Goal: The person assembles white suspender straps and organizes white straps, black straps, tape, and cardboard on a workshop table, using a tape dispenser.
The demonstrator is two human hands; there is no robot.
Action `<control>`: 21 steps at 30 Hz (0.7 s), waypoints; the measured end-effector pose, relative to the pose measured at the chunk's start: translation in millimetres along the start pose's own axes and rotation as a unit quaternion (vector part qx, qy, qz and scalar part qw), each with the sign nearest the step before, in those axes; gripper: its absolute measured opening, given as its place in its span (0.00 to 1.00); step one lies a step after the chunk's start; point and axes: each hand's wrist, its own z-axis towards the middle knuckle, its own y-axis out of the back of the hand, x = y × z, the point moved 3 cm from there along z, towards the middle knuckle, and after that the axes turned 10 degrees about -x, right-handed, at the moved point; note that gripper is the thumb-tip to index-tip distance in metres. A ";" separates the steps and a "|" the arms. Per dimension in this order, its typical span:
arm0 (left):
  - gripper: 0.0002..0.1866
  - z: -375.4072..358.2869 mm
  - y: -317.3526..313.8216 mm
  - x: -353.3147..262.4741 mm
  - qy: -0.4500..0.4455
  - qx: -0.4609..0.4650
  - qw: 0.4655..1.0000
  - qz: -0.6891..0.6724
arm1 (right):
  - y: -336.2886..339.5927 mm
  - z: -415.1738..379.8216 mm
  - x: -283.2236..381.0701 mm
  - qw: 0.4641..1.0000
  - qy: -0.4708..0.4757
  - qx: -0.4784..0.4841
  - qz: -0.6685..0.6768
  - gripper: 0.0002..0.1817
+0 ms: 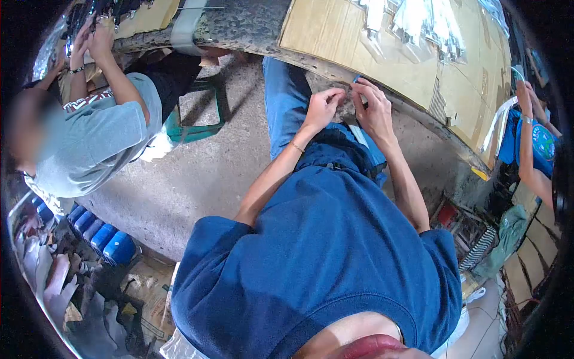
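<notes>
My left hand is closed in a pinch over my lap, just short of the table's front edge, its thumb and index finger pressed together. Beside it, my right hand has its fingers curled and pinched, the tips facing the left hand across a small gap. A small blue piece shows at the right fingertips, too small to make out. Under the right hand a white strip lies across my blue-clad lap. Close ahead of both hands is the cardboard-covered table.
Clear plastic packets lie on the cardboard. At left a person in a grey shirt works near a green stool. Another person's arm reaches in at right. Blue containers and scraps stand on the lower left floor.
</notes>
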 end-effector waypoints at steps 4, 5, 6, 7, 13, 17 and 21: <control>0.09 2.4 -1.0 0.5 -0.005 -0.002 1.000 0.009 | -0.9 -0.3 0.0 1.000 0.009 -0.008 -0.012 0.08; 0.09 2.6 -1.1 0.3 -0.005 -0.002 1.000 0.009 | -0.7 -0.2 0.5 1.000 0.014 -0.010 -0.014 0.08; 0.09 3.0 -1.6 0.1 -0.004 -0.002 1.000 0.011 | -0.8 -0.1 -0.2 1.000 0.014 -0.011 -0.014 0.08; 0.09 3.2 -2.4 0.6 -0.002 -0.002 1.000 0.012 | -1.1 -0.3 -1.0 1.000 0.016 -0.009 -0.012 0.07; 0.09 -2.0 1.4 -7.2 -0.014 -0.012 1.000 -0.010 | -0.6 0.9 0.7 0.999 0.027 -0.017 -0.009 0.06; 0.09 -2.3 1.0 -0.6 0.023 -0.004 1.000 -0.010 | -2.5 1.3 3.6 0.997 0.066 -0.025 -0.044 0.06; 0.09 -3.2 -1.4 4.3 0.035 -0.015 0.998 -0.043 | -3.8 3.2 6.0 0.996 0.055 -0.023 -0.072 0.06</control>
